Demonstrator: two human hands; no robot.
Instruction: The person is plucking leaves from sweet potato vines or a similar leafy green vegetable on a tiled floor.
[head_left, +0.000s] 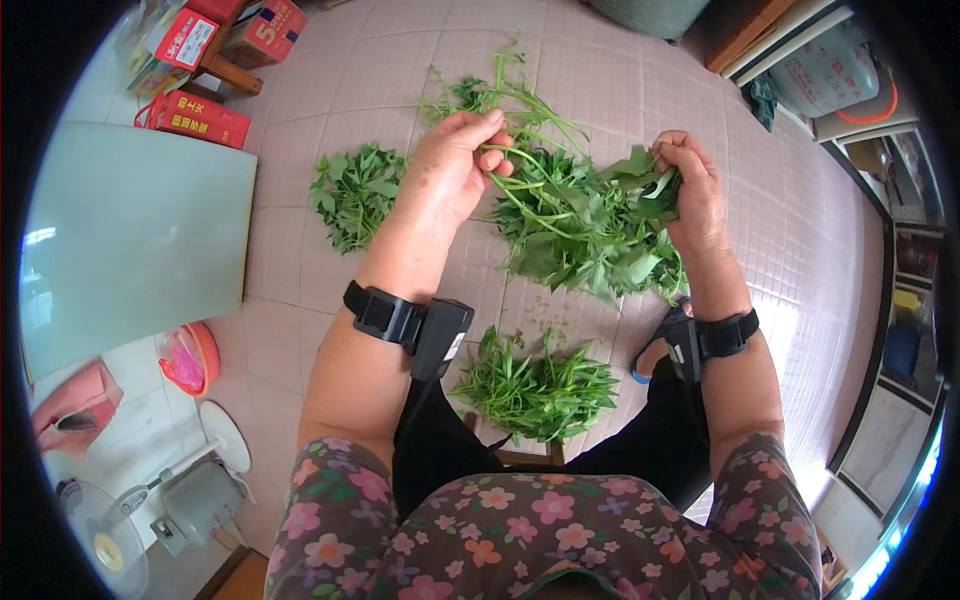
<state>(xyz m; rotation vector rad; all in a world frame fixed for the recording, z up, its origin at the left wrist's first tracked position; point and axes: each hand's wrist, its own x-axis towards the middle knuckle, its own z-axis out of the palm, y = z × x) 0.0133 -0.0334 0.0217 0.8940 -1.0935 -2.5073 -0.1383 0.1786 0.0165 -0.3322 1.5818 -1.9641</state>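
Note:
Between my thumb and fingers, my left hand (463, 154) grips several pale green stems (529, 202) of a leafy vegetable. Their leafy ends reach rightward over the large pile of greens (600, 247) on the tiled floor. My right hand (694, 184) pinches broad green leaves (643, 180) at the right side of that pile. A smaller heap of lobed leaves (360, 195) lies left of my left wrist. Narrow-leaved greens (536, 390) form another bunch on the floor between my legs. Beyond my left hand, loose stems and sprigs (499, 86) lie spread on the tiles.
A pale glass-topped table (142, 232) stands at left, with a red gift box (206, 118) behind it. An orange basin (202, 360), an electric fan (109, 547) and a grey gas cylinder (199, 499) are at lower left. Shelving (907, 292) runs along the right.

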